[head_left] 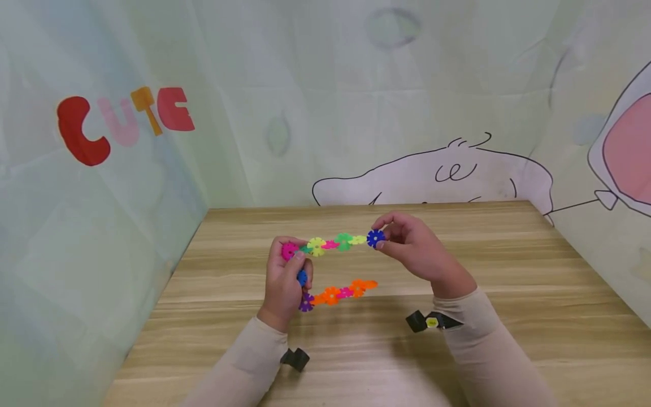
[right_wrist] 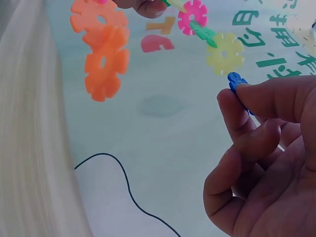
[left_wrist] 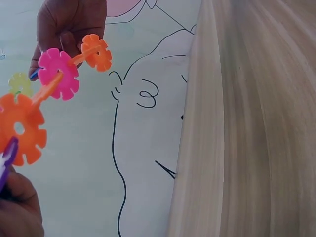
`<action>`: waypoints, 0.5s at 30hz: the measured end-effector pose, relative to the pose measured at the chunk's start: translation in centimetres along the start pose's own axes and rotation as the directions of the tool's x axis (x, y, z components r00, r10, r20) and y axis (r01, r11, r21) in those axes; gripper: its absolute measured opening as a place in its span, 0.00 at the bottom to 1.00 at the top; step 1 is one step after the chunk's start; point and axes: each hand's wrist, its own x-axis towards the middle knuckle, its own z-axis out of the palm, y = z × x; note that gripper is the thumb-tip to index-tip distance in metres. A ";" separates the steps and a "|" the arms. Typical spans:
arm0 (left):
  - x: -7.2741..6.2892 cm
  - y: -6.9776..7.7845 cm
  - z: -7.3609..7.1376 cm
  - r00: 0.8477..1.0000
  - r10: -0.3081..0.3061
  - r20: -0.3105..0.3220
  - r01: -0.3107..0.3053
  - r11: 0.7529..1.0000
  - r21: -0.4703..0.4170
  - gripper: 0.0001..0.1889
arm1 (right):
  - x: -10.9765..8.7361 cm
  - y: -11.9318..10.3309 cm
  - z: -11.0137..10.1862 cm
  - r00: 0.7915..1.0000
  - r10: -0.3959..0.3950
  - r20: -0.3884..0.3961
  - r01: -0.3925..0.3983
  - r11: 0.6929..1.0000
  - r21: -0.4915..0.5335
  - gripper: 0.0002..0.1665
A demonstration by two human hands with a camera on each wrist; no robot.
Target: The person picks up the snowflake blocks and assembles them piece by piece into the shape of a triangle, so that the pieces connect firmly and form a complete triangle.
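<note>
A bent chain of notched plastic snowflake discs hangs over the table. My left hand (head_left: 281, 288) grips its left side, with the thumb across it near a pink disc (head_left: 289, 251) and a blue disc (head_left: 302, 277). From there an upper row of yellow, pink and green discs (head_left: 344, 241) runs right. A lower row with orange discs (head_left: 332, 295) starts at a purple disc (head_left: 306, 302). My right hand (head_left: 422, 249) pinches a dark blue disc (head_left: 376, 238) between thumb and fingertip, at the upper row's end by a pale yellow disc (right_wrist: 224, 53). Whether those two are joined, I cannot tell.
The wood-grain table (head_left: 218, 339) lies under both hands. Behind it and to the sides hang printed cloth walls (head_left: 285, 68) with a cartoon drawing and coloured letters (head_left: 175, 110). Each wrist carries a small black camera mount (head_left: 417, 321).
</note>
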 end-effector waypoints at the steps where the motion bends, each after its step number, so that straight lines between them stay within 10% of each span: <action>1: 0.0 0.0 0.0 1.000 0.004 0.002 -0.004 1.000 -0.003 0.09 | 0.0 0.0 0.0 1.000 -0.004 -0.004 0.004 1.000 0.004 0.13; 15: -0.1 0.2 0.0 0.999 0.022 0.025 -0.021 0.999 -0.037 0.11 | 0.0 0.0 0.0 0.999 -0.031 -0.027 0.032 0.999 0.032 0.13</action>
